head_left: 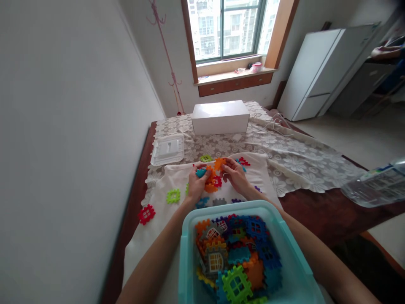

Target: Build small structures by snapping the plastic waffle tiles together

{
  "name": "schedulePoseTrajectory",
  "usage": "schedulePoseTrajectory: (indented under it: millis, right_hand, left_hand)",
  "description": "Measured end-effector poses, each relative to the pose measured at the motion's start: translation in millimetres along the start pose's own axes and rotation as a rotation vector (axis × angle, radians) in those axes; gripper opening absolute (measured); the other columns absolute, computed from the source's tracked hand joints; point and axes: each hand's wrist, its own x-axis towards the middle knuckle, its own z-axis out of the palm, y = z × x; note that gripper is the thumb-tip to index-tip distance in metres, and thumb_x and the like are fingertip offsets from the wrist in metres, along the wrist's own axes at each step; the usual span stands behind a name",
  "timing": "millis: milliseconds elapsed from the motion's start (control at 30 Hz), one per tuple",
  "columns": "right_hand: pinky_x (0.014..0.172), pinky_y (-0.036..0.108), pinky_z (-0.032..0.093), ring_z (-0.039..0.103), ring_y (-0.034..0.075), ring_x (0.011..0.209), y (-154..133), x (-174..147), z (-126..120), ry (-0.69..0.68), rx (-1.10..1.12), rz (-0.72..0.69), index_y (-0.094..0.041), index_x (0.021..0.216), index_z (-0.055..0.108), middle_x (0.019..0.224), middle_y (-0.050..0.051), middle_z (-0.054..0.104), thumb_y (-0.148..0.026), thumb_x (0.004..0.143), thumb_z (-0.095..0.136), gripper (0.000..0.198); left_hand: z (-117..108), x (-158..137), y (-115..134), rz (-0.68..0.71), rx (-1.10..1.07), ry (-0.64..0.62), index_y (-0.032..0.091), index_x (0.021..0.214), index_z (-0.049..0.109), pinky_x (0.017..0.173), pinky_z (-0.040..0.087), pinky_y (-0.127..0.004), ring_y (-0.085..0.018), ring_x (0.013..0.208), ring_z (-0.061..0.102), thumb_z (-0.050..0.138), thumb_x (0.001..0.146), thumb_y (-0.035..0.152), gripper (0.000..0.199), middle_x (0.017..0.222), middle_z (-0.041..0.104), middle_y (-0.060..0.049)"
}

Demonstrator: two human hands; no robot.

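Presently, the left hand (pixel 196 184) pinches a teal piece (pixel 201 172), the right hand (pixel 234 173) an orange piece (pixel 219 164); keeping both square is advisable.

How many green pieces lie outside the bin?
3: a green piece left of the left hand, another beyond it, a third partly hidden by it; more may be covered.

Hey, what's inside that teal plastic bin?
The teal bin holds jumbled interlocking pieces: a lime-green window piece, an orange piece and a blue window piece show, among others. Whatever lies beneath is covered.
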Motion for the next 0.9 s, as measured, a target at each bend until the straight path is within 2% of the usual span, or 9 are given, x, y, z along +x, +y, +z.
schedulePoseTrajectory:
  millis: [133, 300, 400, 567, 633, 700, 833, 900]
  right_hand:
    - [0.043, 0.022, 0.045, 0.056, 0.01, 0.052, 8, -5, 0, -0.01, 0.017, 0.017, -0.024, 0.104, 0.064, 0.081, -0.005, 0.066, -0.042, 0.078, 0.083, 0.037]
    - [0.043, 0.022, 0.036, 0.046, 0.009, 0.049, 7, -5, -3, 0.117, -0.162, -0.166, -0.024, 0.115, 0.069, 0.075, -0.007, 0.059, -0.038, 0.087, 0.073, 0.032]
    - [0.044, 0.022, 0.035, 0.045, 0.01, 0.052, 5, -4, -9, 0.128, -0.278, -0.209, -0.024, 0.118, 0.072, 0.073, -0.006, 0.057, -0.035, 0.089, 0.072, 0.032]
    - [0.049, 0.027, 0.052, 0.058, 0.012, 0.059, 9, -3, -13, 0.02, -0.279, -0.204, -0.025, 0.125, 0.074, 0.095, 0.0, 0.07, -0.044, 0.09, 0.078, 0.04]
    - [0.05, 0.028, 0.054, 0.059, 0.011, 0.059, 11, -3, -12, 0.011, -0.286, -0.208, -0.025, 0.126, 0.073, 0.105, 0.003, 0.072, -0.044, 0.09, 0.079, 0.042]
    - [0.05, 0.027, 0.051, 0.057, 0.011, 0.06, 11, -4, -12, 0.011, -0.306, -0.22, -0.024, 0.125, 0.073, 0.104, 0.003, 0.073, -0.041, 0.09, 0.079, 0.039]
    - [0.05, 0.026, 0.044, 0.052, 0.012, 0.059, 8, -4, -14, 0.02, -0.321, -0.247, -0.024, 0.123, 0.073, 0.087, 0.0, 0.067, -0.039, 0.092, 0.077, 0.035]
    - [0.051, 0.027, 0.042, 0.051, 0.012, 0.058, 7, -3, -16, 0.006, -0.323, -0.242, -0.024, 0.123, 0.073, 0.085, -0.001, 0.067, -0.039, 0.092, 0.077, 0.035]
  left_hand:
    - [-8, -3, -10, -0.011, 0.033, -0.002, 0.022, 0.12, 0.068, 0.069, 0.065, -0.028, -0.018, 0.083, 0.072, 0.091, 0.084, 0.052, 0.053, 0.106, 0.073, -0.004]
    - [-8, -7, -3, -0.045, 0.009, -0.022, 0.022, 0.115, 0.066, 0.064, 0.067, -0.028, -0.017, 0.08, 0.071, 0.092, 0.083, 0.055, 0.053, 0.098, 0.069, -0.002]
    - [-4, -10, 0, -0.061, -0.022, -0.062, 0.022, 0.114, 0.066, 0.061, 0.069, -0.029, -0.017, 0.075, 0.071, 0.093, 0.083, 0.058, 0.054, 0.092, 0.065, 0.0]
    - [-3, -10, -2, -0.032, -0.004, -0.051, 0.02, 0.112, 0.069, 0.059, 0.066, -0.026, -0.018, 0.077, 0.074, 0.089, 0.087, 0.054, 0.047, 0.095, 0.067, -0.003]
    - [-4, -9, -4, -0.023, 0.001, -0.049, 0.02, 0.112, 0.07, 0.059, 0.064, -0.026, -0.019, 0.078, 0.074, 0.088, 0.088, 0.052, 0.043, 0.096, 0.069, -0.003]
    - [-5, -8, -4, 0.016, 0.026, -0.03, 0.02, 0.111, 0.073, 0.063, 0.063, -0.026, -0.018, 0.077, 0.072, 0.086, 0.089, 0.049, 0.038, 0.097, 0.07, -0.004]
    - [-6, -6, -2, 0.171, 0.151, 0.051, 0.02, 0.102, 0.079, 0.071, 0.059, -0.024, -0.016, 0.078, 0.066, 0.081, 0.093, 0.037, 0.02, 0.095, 0.075, -0.004]
    - [-6, -6, 0, 0.204, 0.179, 0.054, 0.02, 0.1, 0.081, 0.073, 0.058, -0.024, -0.016, 0.079, 0.066, 0.08, 0.093, 0.034, 0.016, 0.093, 0.076, -0.004]
